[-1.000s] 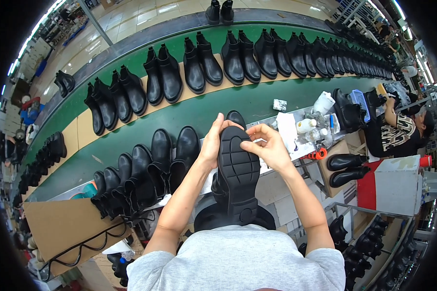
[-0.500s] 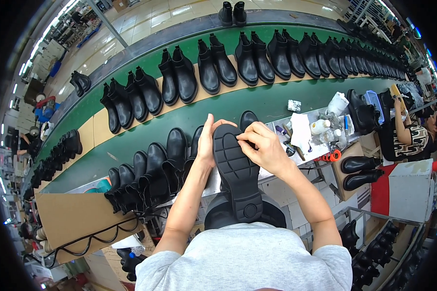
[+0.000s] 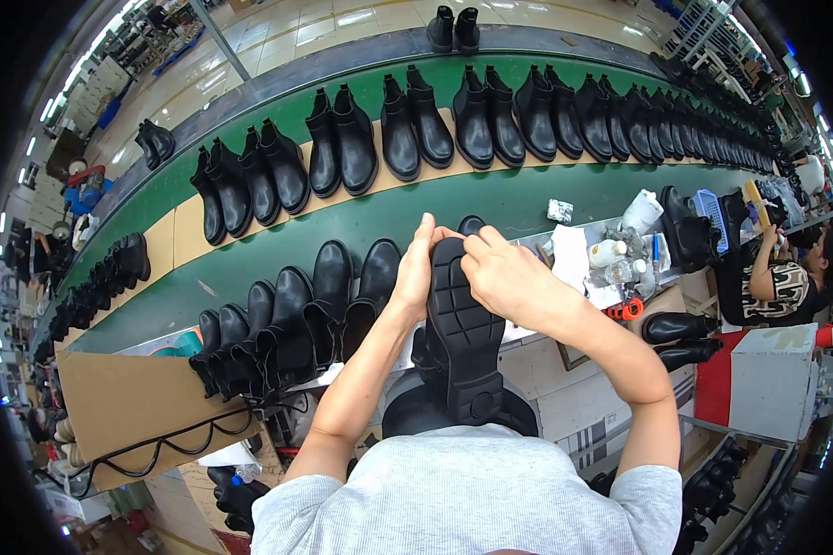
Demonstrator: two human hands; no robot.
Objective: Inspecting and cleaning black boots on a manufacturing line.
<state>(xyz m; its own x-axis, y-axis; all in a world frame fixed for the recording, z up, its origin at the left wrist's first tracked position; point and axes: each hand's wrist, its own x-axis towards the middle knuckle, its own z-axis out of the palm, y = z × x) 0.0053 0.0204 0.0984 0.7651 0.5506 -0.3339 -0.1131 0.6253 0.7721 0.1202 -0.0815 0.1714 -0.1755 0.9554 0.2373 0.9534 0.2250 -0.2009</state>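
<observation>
A black ankle boot [image 3: 472,347] is held upright in front of me, toe up, its grooved black sole facing me. My left hand [image 3: 420,273] grips it along the left edge near the toe, thumb pointing up and fingers behind the boot. On the right side of the toe, my right hand [image 3: 514,282] is closed, its fingertips pinched at the sole's edge. Whatever may be between those fingertips is hidden. Just beyond the toe, another black boot [image 3: 472,225] partly shows.
Black boots [image 3: 331,268] stand close together left of my left arm. Paired boots [image 3: 404,139] line cardboard on the green conveyor [image 3: 389,205]. To the right are a bottle [image 3: 607,252], white paper [image 3: 571,254], a blue basket [image 3: 710,213] and a seated person [image 3: 785,277].
My right hand has turned over the toe, its back now facing me more and its elbow farther out. The boot and my left hand have shifted slightly right.
</observation>
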